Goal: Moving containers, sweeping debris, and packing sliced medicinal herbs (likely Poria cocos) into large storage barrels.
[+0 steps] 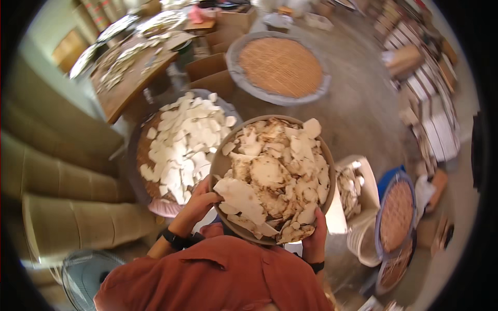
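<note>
Close to my chest is a round, shallow brown basin point(221, 165), held between both hands. It is heaped with dried pale slices point(267, 171), cream-coloured with brown, ragged patches in the middle. My left hand point(199, 203) is closed on the basin's left rim, with the thumb over the edge. On the lower right rim my right hand point(317, 234) grips, its fingers mostly hidden under the basin. Just beyond my left hand, whiter flat slices point(189, 137) lie spread over a large round woven tray point(146, 142).
Farther off stands a wide round tray point(280, 66) with a grey rim. An open carton point(365, 194) of slices is at my right, near a white basket point(361, 242) and an upright round tray point(397, 217). A wooden table point(136, 85) and a fan point(85, 277) are on the left.
</note>
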`<state>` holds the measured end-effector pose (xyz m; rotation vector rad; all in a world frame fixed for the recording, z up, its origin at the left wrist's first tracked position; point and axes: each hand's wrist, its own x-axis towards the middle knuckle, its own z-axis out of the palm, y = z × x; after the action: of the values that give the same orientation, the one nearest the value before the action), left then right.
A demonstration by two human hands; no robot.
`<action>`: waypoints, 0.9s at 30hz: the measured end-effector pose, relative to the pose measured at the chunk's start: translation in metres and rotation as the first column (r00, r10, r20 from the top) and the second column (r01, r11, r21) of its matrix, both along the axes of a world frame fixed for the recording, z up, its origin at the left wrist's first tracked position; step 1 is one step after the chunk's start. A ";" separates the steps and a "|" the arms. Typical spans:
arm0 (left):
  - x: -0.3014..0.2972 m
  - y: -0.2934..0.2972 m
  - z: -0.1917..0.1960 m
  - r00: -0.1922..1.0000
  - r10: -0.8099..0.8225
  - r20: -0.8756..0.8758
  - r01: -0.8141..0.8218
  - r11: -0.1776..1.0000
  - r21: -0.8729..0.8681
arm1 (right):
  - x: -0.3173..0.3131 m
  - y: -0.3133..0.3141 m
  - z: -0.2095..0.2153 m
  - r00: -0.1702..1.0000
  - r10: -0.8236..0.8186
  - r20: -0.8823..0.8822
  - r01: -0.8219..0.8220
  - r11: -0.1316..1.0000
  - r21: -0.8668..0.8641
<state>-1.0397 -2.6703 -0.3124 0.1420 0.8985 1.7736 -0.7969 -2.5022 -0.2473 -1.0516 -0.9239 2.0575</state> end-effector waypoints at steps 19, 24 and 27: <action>-0.055 0.341 0.003 0.947 -0.313 -0.074 0.314 0.949 -0.001 | -0.013 0.271 -0.018 0.954 -0.292 -0.073 0.286 0.955 -0.079; -0.029 0.523 0.032 0.919 -0.389 -0.062 0.391 0.920 0.034 | 0.023 0.425 0.006 0.901 -0.417 -0.117 0.402 0.907 -0.128; -0.018 0.620 0.060 0.894 -0.435 -0.103 0.441 0.897 0.036 | 0.039 0.509 0.016 0.899 -0.410 -0.151 0.403 0.912 -0.075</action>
<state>-1.0573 -2.0505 -0.2520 0.4354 0.8047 1.3772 -0.7581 -1.9935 -0.2309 -0.9838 -0.5238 1.7833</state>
